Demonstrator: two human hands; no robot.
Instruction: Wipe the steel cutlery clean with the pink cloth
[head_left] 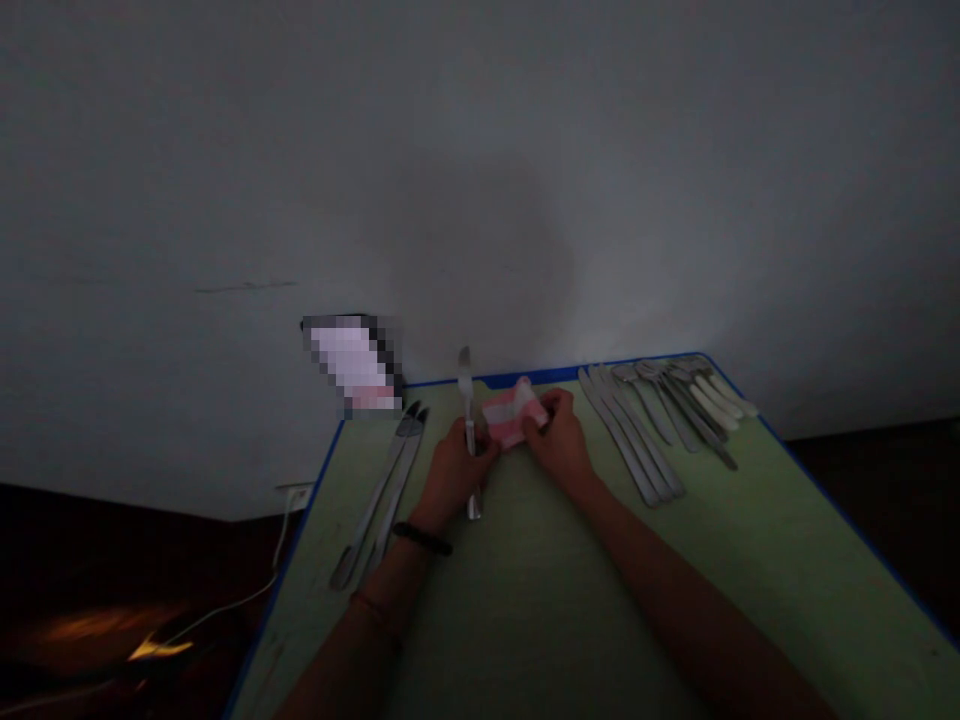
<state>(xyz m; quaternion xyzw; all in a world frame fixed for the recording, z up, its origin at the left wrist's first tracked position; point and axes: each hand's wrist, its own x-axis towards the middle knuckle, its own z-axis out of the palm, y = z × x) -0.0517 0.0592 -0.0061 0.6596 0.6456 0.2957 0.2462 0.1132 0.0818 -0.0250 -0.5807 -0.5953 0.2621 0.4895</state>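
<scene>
My left hand [454,470] is closed around the middle of a table knife [466,395], whose blade points away from me toward the wall. My right hand [561,438] pinches a pink and white cloth [511,413] that lies against the knife, just right of it. Both hands rest on the green table top [540,600], near its far edge.
Two knives [386,490] lie side by side at the left of the table. At the right lie several knives [630,440] and, beyond them, several spoons [686,395]. A white wall stands right behind the blue table edge. A white cable [247,590] runs on the dark floor at the left.
</scene>
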